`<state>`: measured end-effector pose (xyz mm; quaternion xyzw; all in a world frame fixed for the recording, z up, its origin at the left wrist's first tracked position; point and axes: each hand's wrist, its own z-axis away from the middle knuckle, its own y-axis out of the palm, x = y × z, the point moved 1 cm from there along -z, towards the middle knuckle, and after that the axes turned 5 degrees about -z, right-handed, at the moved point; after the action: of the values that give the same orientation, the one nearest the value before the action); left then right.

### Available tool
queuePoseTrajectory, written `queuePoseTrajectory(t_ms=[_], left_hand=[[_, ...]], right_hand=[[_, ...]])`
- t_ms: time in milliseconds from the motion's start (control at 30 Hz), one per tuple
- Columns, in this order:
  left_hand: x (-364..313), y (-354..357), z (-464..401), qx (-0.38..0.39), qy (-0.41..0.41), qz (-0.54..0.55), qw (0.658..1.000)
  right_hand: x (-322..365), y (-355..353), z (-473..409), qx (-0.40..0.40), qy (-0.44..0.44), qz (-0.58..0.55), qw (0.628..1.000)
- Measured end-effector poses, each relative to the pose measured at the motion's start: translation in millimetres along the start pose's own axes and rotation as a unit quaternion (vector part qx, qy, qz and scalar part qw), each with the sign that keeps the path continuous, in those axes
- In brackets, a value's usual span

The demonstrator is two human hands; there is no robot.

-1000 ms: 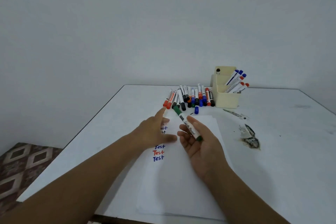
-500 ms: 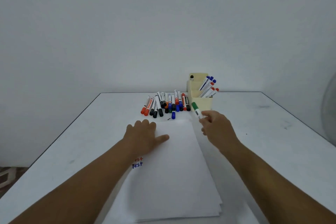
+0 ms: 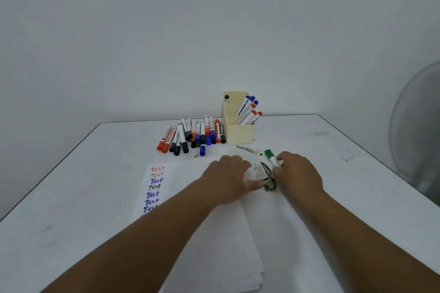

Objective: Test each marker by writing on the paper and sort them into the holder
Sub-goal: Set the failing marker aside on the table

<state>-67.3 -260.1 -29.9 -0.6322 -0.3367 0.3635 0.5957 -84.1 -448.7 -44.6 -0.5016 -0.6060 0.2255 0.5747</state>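
My right hand (image 3: 296,172) grips a white marker with a green cap (image 3: 270,156), cap end pointing away from me, low over the table right of the paper. My left hand (image 3: 228,177) rests flat on the white paper stack (image 3: 214,233), fingers spread. The paper carries a column of "Test" words (image 3: 154,187) in red, blue and black. A pile of capped markers (image 3: 192,135) in red, black, blue and green lies behind the paper. The cream holder (image 3: 238,131) stands to their right with several blue and red markers (image 3: 248,109) leaning in it.
A dark burnt-looking stain (image 3: 269,182) marks the white table (image 3: 71,197) between my hands. A loose blue cap (image 3: 202,150) lies in front of the pile. A grey rounded object (image 3: 419,126) stands off the table's right side. The left table edge runs diagonally.
My right hand, still holding the green marker, has moved back from in front of the holder to a spot nearer me, right of the paper. The head view shifted, and more "Test" lines show.
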Motion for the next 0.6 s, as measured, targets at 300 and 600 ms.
queuePoseTrajectory(t_ms=[300, 600], left_hand=[[-21, 21, -35, 0.001, 0.004, -0.023, 1.0], [2, 8, -14, -0.024, 0.017, 0.066, 0.997]], right_hand=[[-11, 12, -3, -0.021, 0.001, -0.021, 1.0], [-13, 13, -3, -0.053, 0.002, -0.034, 0.998]])
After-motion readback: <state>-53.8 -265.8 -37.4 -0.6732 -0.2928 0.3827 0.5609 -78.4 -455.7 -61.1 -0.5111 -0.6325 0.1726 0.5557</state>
